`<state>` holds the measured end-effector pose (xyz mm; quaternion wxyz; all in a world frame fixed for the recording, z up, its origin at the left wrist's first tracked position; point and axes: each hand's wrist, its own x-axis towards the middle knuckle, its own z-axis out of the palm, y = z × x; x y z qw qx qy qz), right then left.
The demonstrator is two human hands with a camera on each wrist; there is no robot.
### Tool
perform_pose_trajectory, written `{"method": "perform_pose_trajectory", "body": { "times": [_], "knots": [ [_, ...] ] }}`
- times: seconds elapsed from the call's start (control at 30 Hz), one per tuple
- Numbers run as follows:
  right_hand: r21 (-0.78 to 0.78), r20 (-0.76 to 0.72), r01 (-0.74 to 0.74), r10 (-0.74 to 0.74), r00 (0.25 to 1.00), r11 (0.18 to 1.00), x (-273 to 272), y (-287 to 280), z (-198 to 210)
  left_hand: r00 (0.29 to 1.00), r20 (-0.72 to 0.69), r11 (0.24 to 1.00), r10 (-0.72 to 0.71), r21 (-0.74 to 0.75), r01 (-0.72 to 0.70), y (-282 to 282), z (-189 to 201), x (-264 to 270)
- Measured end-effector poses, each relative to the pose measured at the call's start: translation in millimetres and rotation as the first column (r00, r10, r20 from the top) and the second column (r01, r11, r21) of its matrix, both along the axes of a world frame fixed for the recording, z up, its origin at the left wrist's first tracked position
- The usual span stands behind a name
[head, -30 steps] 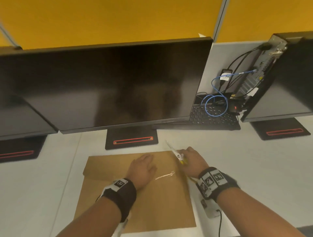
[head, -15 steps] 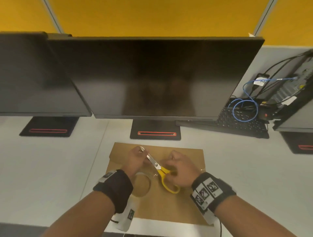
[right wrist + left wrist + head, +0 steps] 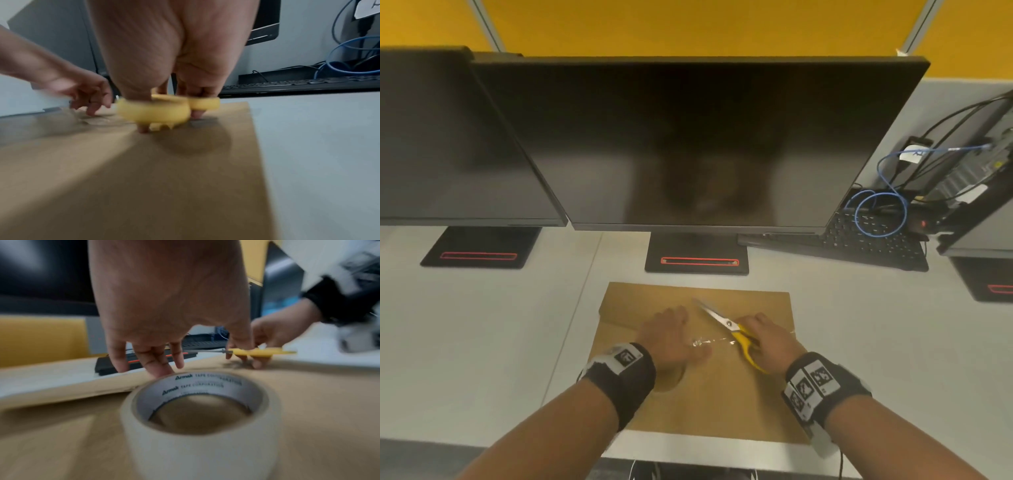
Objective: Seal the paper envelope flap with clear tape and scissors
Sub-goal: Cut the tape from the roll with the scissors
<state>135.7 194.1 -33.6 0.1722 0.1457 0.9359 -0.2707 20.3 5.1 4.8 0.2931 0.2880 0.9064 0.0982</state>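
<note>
Yellow partition panels (image 3: 688, 24) rise behind a pale grey worktop (image 3: 482, 325), and on it, right in front of me, lies the brown paper envelope (image 3: 722, 404) with its flap (image 3: 647, 301) folded down along the far edge. A crinkled strip of clear tape (image 3: 714, 342) lies across the envelope between my hands. My left hand (image 3: 671, 337) rests over the envelope with fingers (image 3: 156, 365) spread and pointing down, their tips touching the paper near the flap line; it grips nothing. The tape roll (image 3: 201, 415) stands on the envelope just under my left wrist, its hole facing up and printed lettering visible on the inner core. My right hand (image 3: 770, 342) is closed on the yellow-handled scissors (image 3: 732, 330), fingers threaded through the loops (image 3: 162, 110), fingertips touching the paper. In the head view the blades point away to the far left, low over the envelope; they look together, though motion blur makes that uncertain. Both wrists wear black bands (image 3: 623, 377) with printed markers.

Beyond the envelope stands a dark monitor (image 3: 688, 144) on a black base (image 3: 697, 255) with a red-outlined slot, and another monitor (image 3: 448, 144) to its left. To the right lie a black keyboard (image 3: 859, 243) and a coiled blue cable (image 3: 880, 212).
</note>
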Motion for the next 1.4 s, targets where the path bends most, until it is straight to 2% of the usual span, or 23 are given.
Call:
{"method": "perform_pose_trajectory", "body": {
  "times": [0.03,0.07,0.1,0.17,0.27,0.43,0.5,0.63,0.93,1.1,1.23,1.4],
  "knots": [
    [0.015,0.019,-0.014,0.013,1.000,1.000,2,4,0,0.971,-0.133,0.969,-0.196,-0.176,0.172,-3,1,5],
    [0.028,0.033,-0.029,0.028,0.999,0.999,5,7,0,0.931,-0.169,0.917,-0.322,-0.300,0.262,-6,-2,8],
    [0.035,0.043,-0.039,0.038,0.998,0.999,6,8,0,0.913,-0.164,0.883,-0.373,-0.363,0.296,-8,-4,11],
    [0.049,0.058,-0.070,0.067,0.996,0.996,8,10,0,0.909,-0.137,0.863,-0.393,-0.396,0.314,-9,-8,14],
    [0.081,0.075,-0.146,0.140,0.987,0.986,10,13,-2,0.914,-0.111,0.880,-0.389,-0.338,0.334,-13,-7,14],
    [0.128,0.049,-0.234,0.229,0.972,0.964,13,27,-4,0.963,0.086,0.953,-0.257,-0.144,0.267,-20,3,-8],
    [0.147,0.039,-0.278,0.275,0.961,0.949,13,30,-3,0.965,0.147,0.966,-0.217,-0.113,0.234,-20,5,-16],
    [0.137,0.040,-0.356,0.354,0.934,0.924,16,33,0,0.953,0.186,0.944,-0.241,-0.183,0.275,-15,11,-21],
    [0.210,0.073,-0.479,0.475,0.877,0.852,4,19,11,0.949,0.190,0.938,-0.253,-0.190,0.288,-11,12,-25],
    [0.232,0.092,-0.490,0.483,0.871,0.840,-6,16,14,0.956,0.176,0.944,-0.236,-0.190,0.268,-9,15,-28],
    [0.232,0.108,-0.500,0.489,0.866,0.834,-9,17,16,0.958,0.233,0.962,-0.166,-0.177,0.210,-9,16,-31],
    [0.253,0.123,-0.508,0.493,0.861,0.824,-9,17,17,0.957,0.237,0.961,-0.165,-0.178,0.210,-7,16,-31]
  ]
}}
